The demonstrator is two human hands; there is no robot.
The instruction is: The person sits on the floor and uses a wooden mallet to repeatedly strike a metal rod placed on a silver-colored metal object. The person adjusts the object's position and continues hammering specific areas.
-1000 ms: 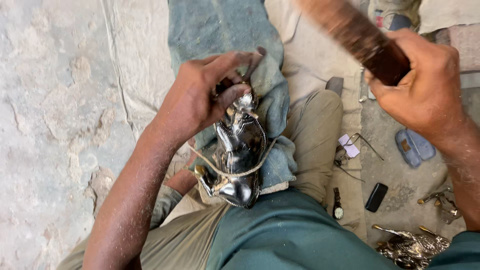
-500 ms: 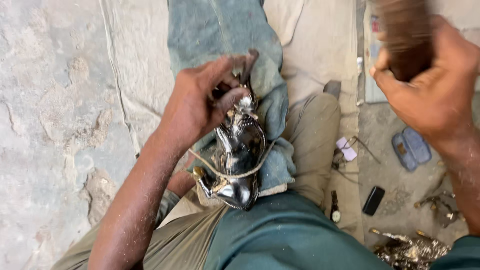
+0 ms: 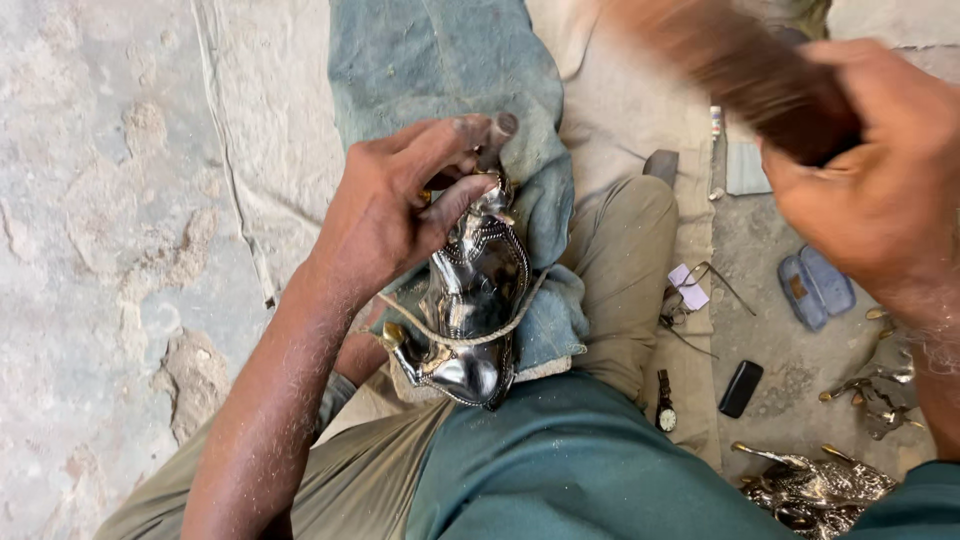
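A shiny dark metal figurine with brass-coloured tips [image 3: 470, 310] lies on a folded blue denim cloth [image 3: 545, 215] over the person's lap, bound down by a pale cord [image 3: 450, 335]. The left hand [image 3: 395, 215] rests on the figurine's upper end, fingers pressed around a small metal punch [image 3: 497, 135] set against it. Up and to the right of the figurine, the right hand [image 3: 885, 195] is clenched on a blurred brown wooden mallet [image 3: 745, 65]. Right of the figurine, on the ground, lie a wristwatch [image 3: 666, 408], a black phone [image 3: 741, 388], a blue case [image 3: 815, 288] and more metal figurines [image 3: 815, 490].
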